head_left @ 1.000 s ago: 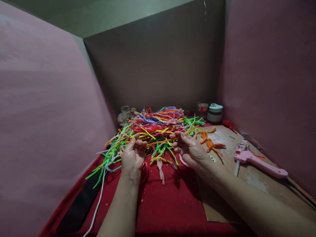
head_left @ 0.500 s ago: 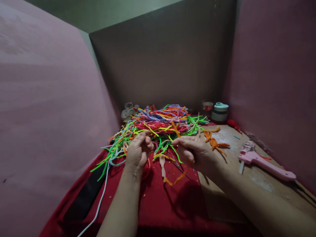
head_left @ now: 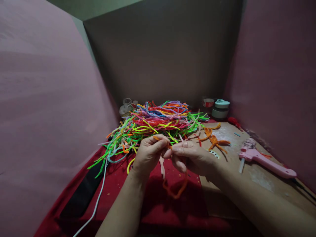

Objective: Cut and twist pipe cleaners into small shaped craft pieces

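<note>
Both hands meet over the red cloth, pinching one orange pipe cleaner (head_left: 175,196). My left hand (head_left: 151,152) has its thumb and fingers closed on the end part, whose tip pokes out above. Close beside it, my right hand (head_left: 190,154) grips the same pipe cleaner between thumb and forefinger. The rest of it hangs in a loop below the right hand. A pale pink twisted piece (head_left: 162,167) shows just under the hands, partly hidden. Behind them lies a big heap of coloured pipe cleaners (head_left: 160,120).
On the brown board (head_left: 222,194) at right lie bent orange pipe-cleaner pieces (head_left: 216,142) and a pink glue gun (head_left: 266,161). A jar with a light-blue lid (head_left: 220,108) stands at the back. At left are a black flat object (head_left: 80,194) and a white cable (head_left: 100,200).
My left hand has moved right and taken hold of the orange pipe cleaner's upper end beside my right hand. The loop hangs a little lower. The view has shifted slightly.
</note>
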`<state>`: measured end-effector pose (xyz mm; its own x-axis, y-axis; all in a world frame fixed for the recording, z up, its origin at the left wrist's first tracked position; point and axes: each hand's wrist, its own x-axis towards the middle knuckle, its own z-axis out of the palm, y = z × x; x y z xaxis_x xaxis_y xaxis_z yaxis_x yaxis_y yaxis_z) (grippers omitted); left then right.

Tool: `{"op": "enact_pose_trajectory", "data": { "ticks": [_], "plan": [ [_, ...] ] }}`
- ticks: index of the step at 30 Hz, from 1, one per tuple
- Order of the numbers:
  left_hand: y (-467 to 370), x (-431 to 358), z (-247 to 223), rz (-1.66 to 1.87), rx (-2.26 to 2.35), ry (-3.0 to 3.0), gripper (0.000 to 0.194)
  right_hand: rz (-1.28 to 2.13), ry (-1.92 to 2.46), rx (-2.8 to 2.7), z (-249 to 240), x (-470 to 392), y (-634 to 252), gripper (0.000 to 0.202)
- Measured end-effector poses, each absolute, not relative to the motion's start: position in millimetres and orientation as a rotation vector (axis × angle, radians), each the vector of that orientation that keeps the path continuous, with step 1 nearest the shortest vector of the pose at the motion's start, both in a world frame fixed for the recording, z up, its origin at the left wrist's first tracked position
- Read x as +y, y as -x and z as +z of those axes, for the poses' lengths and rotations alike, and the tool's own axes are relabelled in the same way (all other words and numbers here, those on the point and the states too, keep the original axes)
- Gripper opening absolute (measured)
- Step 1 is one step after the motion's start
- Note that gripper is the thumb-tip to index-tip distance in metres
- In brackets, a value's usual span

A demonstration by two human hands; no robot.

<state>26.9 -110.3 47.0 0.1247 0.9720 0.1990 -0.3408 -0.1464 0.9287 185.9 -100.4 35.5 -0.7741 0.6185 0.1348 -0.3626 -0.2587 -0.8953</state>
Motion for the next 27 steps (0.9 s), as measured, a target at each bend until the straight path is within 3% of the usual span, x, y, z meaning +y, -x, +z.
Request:
{"op": "enact_pose_trajectory", "data": {
  "ticks": [6, 18, 24, 27],
  "plan": [
    [-27.2, -112.7, 48.9, 1.428, 0.729, -1.057, 0.011, 2.343, 0.242, -1.253, 45.8, -109.7, -190.4, 0.03],
    [-32.5, -117.7, 48.6, 1.405, 0.605, -1.107, 0.011, 2.54, -0.05, -1.113, 52.7, -107.2, -200.8, 0.033],
    [-9.6, -118.7, 60.4, 1.483, 0.803, -1.072, 0.013, 2.434, 0.009, -1.062, 61.2, -108.4, -210.0, 0.033],
    [19.5, -124.1, 59.6, 1.56, 1.171, -1.163, 0.021, 2.378, 0.212, -1.084, 64.1, -107.1, -210.8, 0.03]
  ]
}}
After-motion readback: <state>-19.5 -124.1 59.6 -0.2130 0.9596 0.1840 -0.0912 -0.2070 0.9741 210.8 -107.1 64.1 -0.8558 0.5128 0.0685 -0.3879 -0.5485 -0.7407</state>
